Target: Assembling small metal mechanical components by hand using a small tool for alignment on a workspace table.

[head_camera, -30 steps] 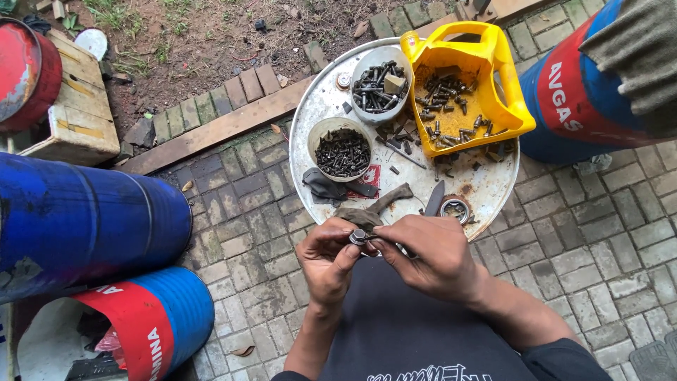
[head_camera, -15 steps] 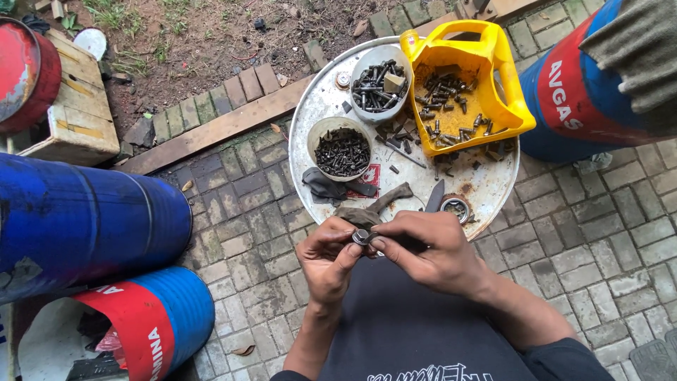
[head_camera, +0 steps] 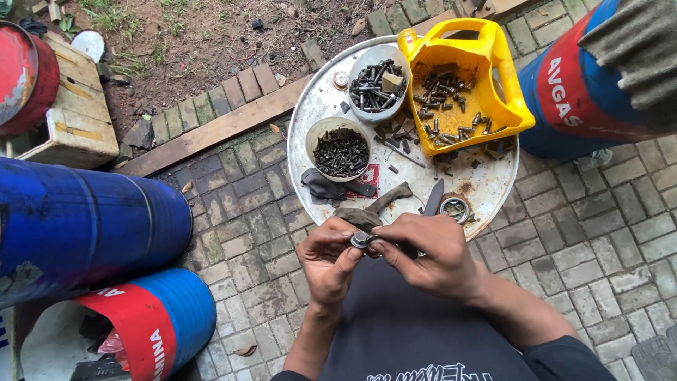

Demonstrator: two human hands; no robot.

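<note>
- Pinching a small metal nut [head_camera: 361, 240] between them, the left hand [head_camera: 331, 259] and the right hand [head_camera: 429, 252] meet just in front of the near rim of a round metal tray [head_camera: 486, 187].
- The left hand comes up from below, thumb and forefinger pressed on the nut's left side, the other fingers curled under.
- The right hand reaches across from the right, fingertips closed on the nut's right side (whether a bolt runs through the nut I cannot tell, it is too small and half hidden).
- The nut sits right at the fingertips of both hands, above the dark shirt [head_camera: 416, 331] and over the tray's edge.
- Just beyond the hands on the tray lie a dirty rag [head_camera: 360, 214], a hammer [head_camera: 391, 197] with a brownish handle, a blade [head_camera: 433, 199] and a small round bearing [head_camera: 455, 209].
- Further back on the tray stand a bowl [head_camera: 340, 149] full of dark screws and a second bowl [head_camera: 379, 83] of longer bolts, touching or nearly touching each other.
- A yellow cut-open jug [head_camera: 465, 81] holding rusty bolts sits at the tray's far right, partly over the rim.
- A dark cloth [head_camera: 321, 185] lies beside the near bowl.
- Blue drums lie on the paving at the left [head_camera: 84, 226], and a blue-and-red drum [head_camera: 571, 92] stands at the right.
- A wooden crate [head_camera: 77, 116] sits at the far left, by a plank [head_camera: 211, 130] along the paving's edge.
</note>
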